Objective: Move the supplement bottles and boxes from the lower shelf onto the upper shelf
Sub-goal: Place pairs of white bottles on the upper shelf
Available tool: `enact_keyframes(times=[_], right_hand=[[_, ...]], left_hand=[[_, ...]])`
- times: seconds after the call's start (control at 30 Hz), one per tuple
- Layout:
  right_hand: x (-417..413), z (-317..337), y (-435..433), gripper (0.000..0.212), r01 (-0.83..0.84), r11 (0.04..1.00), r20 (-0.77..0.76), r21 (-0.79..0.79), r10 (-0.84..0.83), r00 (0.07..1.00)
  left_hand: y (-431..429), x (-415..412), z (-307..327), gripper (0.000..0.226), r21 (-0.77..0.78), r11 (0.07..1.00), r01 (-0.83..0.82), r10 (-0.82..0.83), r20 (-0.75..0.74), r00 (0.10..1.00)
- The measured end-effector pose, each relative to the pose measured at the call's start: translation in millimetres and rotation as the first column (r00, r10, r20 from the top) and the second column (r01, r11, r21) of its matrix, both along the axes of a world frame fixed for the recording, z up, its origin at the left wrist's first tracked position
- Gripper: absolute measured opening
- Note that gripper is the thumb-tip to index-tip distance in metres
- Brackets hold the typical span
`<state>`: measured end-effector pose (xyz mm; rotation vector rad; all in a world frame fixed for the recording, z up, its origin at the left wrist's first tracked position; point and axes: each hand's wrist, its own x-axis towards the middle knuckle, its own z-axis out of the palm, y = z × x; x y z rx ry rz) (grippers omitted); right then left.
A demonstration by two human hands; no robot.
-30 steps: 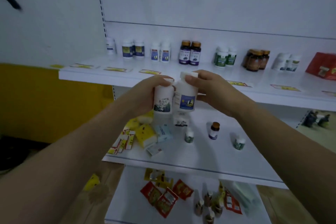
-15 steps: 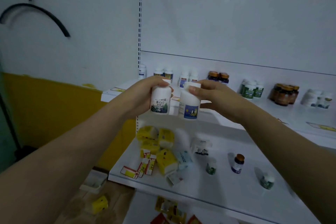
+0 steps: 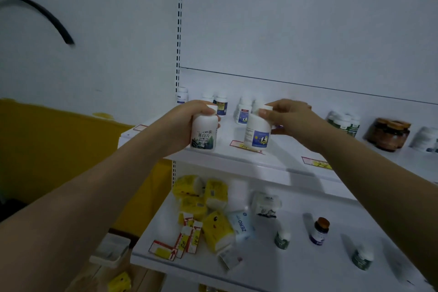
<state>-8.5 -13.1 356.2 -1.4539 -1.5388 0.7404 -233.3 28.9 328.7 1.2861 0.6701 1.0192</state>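
My left hand [image 3: 187, 118] grips a white bottle with a green label [image 3: 204, 134] by its top, held just over the front of the upper shelf [image 3: 272, 166]. My right hand [image 3: 288, 115] holds a white bottle with a blue label [image 3: 257, 134] by its cap, a little to the right of the first. Both bottles are upright; whether they touch the shelf I cannot tell. On the lower shelf [image 3: 272, 265] stand a brown-capped bottle [image 3: 320, 231], two small green bottles [image 3: 282, 239] [image 3: 362, 259], a white box [image 3: 265, 204] and a pale "ZERO" pack [image 3: 243, 224].
Rows of bottles stand along the back of the upper shelf: white ones [image 3: 221, 103], green-labelled ones [image 3: 344, 123], brown jars [image 3: 388, 134]. Yellow packs [image 3: 203, 197] and price tags [image 3: 187, 239] crowd the lower shelf's left side. A slotted upright [image 3: 179, 31] marks the shelf's left end.
The view has tilted up and swung left. Both hands have carried their bottles further forward, over the front of the upper shelf, and moved slightly apart.
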Motion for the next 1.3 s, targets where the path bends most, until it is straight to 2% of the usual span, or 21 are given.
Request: enact_keyframes(times=[0.2,0.5,0.63,0.8,0.97,1.17,1.3], right_hand=[[19.9,-16.0,72.5,0.039,0.037,0.999,0.093,-0.009,-0.036,0.995],[31.1,-32.2,152.8,0.038,0.103,0.995,0.309,0.013,-0.102,0.945],[31.9,-29.3,170.3,0.034,0.150,0.988,0.414,0.042,-0.154,0.897],[27.2,-29.2,187.4,0.037,0.219,0.973,0.490,0.075,-0.227,0.842],[23.0,-32.7,198.5,0.043,0.285,0.956,0.481,0.074,-0.285,0.829],[16.9,-31.2,202.5,0.043,0.305,0.949,0.534,0.078,-0.298,0.791],[15.6,-30.8,198.2,0.047,0.288,0.954,0.622,0.080,-0.273,0.734]], left_hand=[[60.5,34.2,-5.0,0.009,-0.014,1.000,-0.011,0.011,-0.019,1.000],[133.3,64.6,-3.6,0.017,-0.018,1.000,0.009,-0.010,-0.022,1.000],[158.3,65.9,-8.3,0.016,-0.015,0.999,0.049,-0.049,-0.003,0.999],[185.7,63.6,-10.2,0.018,-0.030,0.993,0.113,-0.114,-0.016,0.993],[200.1,59.5,-10.1,0.020,-0.024,0.991,0.134,-0.135,-0.038,0.990],[208.6,52.5,-12.1,0.020,-0.029,0.989,0.147,-0.148,-0.051,0.988],[210.3,48.3,-13.7,0.020,-0.030,0.988,0.149,-0.151,-0.069,0.986]])
